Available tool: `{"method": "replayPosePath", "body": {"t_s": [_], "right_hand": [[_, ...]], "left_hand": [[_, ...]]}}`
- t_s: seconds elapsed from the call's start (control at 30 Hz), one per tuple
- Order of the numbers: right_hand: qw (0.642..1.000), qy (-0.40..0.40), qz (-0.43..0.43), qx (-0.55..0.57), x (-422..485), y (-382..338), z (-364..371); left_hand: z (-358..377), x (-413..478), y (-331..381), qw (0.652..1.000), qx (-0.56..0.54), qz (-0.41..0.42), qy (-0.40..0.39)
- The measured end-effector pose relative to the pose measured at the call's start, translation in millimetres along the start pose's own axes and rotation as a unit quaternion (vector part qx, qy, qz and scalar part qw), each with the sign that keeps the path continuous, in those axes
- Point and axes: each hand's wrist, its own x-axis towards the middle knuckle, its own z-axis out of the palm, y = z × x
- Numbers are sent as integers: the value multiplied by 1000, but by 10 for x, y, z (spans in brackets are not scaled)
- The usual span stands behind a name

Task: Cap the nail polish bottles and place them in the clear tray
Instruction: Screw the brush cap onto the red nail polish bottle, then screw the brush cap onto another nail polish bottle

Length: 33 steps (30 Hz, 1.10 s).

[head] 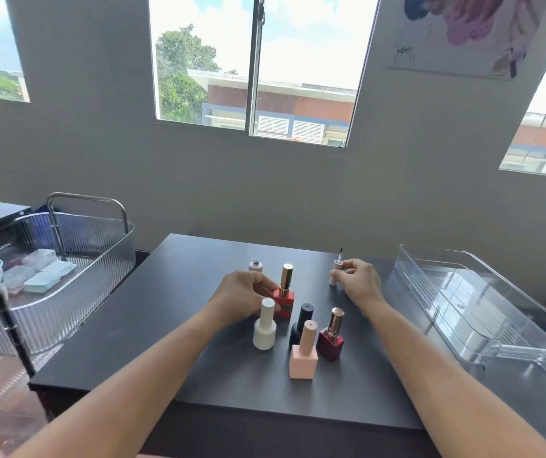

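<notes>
The head camera looks down on a dark table [133,342] with several nail polish bottles on it. The left hand [242,297] is curled, and its fingers touch the red bottle [284,300], which carries a gold cap; I cannot tell if they really grip it. Behind this hand stands a small open bottle [255,266] with a bare neck. The right hand [359,285] pinches a white cap [334,276] between thumb and fingers, with the thin brush pointing up. Nearer to the person stand four capped bottles close together: a white bottle [265,328], a black bottle [301,325], a pink bottle [303,353] and a dark red bottle [331,338]. The clear tray [483,312] lies at the right side of the table, well apart from the bottles, and no bottle is in it
</notes>
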Motion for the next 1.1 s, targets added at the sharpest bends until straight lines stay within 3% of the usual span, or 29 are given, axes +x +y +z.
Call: {"method": "replayPosePath", "body": {"t_s": [0.2,0.43,0.87,1.1], "right_hand": [[1000,1,4,25,-48,9,-45],[996,-11,-23,87,-253,-56,-124],[988,-44,-84,121,-586,-337,-350],[980,-39,-107,163,-673,-486,-479]], "left_hand": [[-100,8,-56,999,-41,5,3],[-263,172,-248,984,54,11,172],[-106,472,-268,983,90,-10,160],[-181,334,-249,983,-29,-6,179]]}}
